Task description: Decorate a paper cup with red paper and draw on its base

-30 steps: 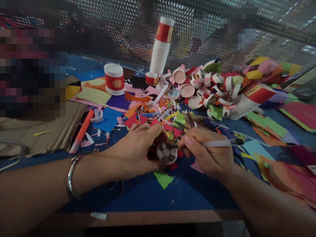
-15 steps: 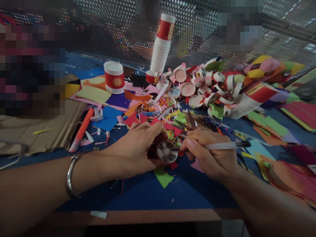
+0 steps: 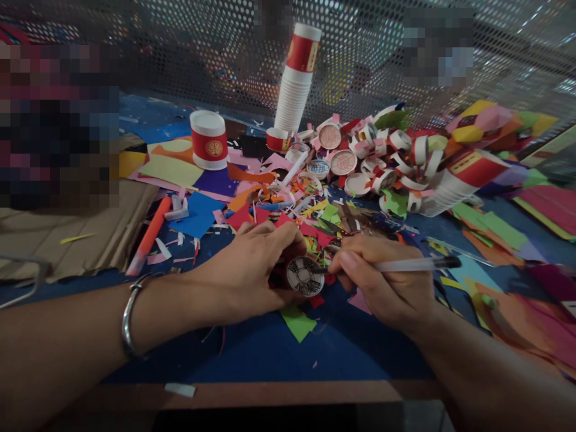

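Observation:
My left hand (image 3: 265,267) is closed around a paper cup (image 3: 305,276), tilted so its round base faces me. Black lines form a ring and spokes on that pale base; the cup's sides are mostly hidden by my fingers. In my right hand (image 3: 382,282) is a pen (image 3: 409,264) with a clear barrel and black end, its tip at the right side of the base. Under the cup lie a green paper scrap (image 3: 299,324) and several red ones. A silver bangle (image 3: 128,321) circles my left wrist.
Beyond my hands stand a red and white cup (image 3: 209,141) and a tall cup stack (image 3: 294,84). Cut cup pieces (image 3: 344,162) are heaped at the back right, beside a leaning cup stack (image 3: 463,180). An orange glue stick (image 3: 150,234) lies left, near cardboard (image 3: 103,240). Perforated metal (image 3: 189,66) closes off the back.
The pen in my right hand has shifted slightly to the right, its tip still at the cup's base. My left hand stays in place, and the view has tilted a little.

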The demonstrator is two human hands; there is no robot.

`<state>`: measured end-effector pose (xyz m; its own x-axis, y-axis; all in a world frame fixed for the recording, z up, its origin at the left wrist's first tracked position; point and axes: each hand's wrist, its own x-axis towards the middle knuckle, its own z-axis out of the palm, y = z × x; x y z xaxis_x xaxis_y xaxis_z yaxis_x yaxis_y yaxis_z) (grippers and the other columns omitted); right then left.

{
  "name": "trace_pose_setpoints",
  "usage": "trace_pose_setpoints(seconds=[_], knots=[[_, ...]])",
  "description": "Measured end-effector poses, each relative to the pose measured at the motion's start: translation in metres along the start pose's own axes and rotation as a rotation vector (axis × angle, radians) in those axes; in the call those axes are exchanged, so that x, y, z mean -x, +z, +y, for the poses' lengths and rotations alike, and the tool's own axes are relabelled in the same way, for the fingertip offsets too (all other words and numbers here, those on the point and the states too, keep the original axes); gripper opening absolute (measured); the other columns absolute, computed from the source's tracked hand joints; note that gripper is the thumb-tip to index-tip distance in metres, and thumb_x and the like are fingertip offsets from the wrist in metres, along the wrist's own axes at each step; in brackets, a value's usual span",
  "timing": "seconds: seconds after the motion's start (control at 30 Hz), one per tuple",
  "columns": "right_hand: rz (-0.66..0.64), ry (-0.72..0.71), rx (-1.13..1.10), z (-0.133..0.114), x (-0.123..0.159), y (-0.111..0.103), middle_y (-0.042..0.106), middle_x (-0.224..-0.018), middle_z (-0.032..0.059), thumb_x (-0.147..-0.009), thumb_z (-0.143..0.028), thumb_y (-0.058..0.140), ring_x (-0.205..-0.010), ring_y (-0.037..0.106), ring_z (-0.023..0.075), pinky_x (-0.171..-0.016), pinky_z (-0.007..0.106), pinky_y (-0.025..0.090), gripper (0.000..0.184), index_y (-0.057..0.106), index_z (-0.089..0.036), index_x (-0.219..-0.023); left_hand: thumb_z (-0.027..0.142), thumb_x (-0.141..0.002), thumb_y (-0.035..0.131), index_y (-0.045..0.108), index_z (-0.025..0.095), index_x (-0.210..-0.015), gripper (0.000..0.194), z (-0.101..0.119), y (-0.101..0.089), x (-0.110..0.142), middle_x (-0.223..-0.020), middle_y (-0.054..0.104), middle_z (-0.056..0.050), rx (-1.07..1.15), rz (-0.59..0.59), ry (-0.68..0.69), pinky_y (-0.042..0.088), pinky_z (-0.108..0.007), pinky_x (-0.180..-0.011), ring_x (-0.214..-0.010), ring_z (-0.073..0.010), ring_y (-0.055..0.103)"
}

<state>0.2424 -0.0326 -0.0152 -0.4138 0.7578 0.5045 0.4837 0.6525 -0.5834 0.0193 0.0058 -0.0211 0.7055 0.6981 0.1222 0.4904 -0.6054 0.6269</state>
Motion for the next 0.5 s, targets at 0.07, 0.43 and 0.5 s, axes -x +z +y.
trace_pose_setpoints(seconds=[0.07,0.43,0.5], knots=[[0.001,0.019,0.005,-0.0004,0.0,0.0002,0.056,-0.059,-0.0024,-0.101,-0.016,0.047,-0.051,0.052,0.0117,-0.054,0.03,0.04,0.027,0.062,-0.021,-0.079,0.039,-0.079,0.078,0.056,0.022,-0.107,0.039,0.0001,0.0,-0.0002,-0.105,0.069,-0.001,-0.003,-0.001,0.0,0.044,-0.042,-0.091,-0.101,-0.0242,0.061],[-0.031,0.024,-0.056,0.0015,0.0016,-0.0003,0.053,-0.056,-0.0034,-0.101,-0.017,0.048,-0.048,0.048,0.01,-0.051,0.029,0.037,0.029,0.063,-0.019,-0.077,0.039,-0.079,0.079,0.056,0.022,-0.107,0.041,-0.0007,0.0013,-0.0004,-0.104,0.069,-0.001,-0.016,0.003,0.003,0.045,-0.041,-0.09,-0.101,-0.0243,0.061],[-0.045,0.033,-0.111,0.0002,0.0025,0.0007,0.053,-0.056,-0.0035,-0.101,-0.016,0.048,-0.048,0.048,0.0098,-0.05,0.028,0.037,0.029,0.063,-0.019,-0.076,0.041,-0.079,0.079,0.056,0.022,-0.108,0.042,-0.0009,0.0014,-0.0006,-0.104,0.069,-0.002,-0.016,-0.003,0.007,0.044,-0.041,-0.089,-0.101,-0.025,0.06]])
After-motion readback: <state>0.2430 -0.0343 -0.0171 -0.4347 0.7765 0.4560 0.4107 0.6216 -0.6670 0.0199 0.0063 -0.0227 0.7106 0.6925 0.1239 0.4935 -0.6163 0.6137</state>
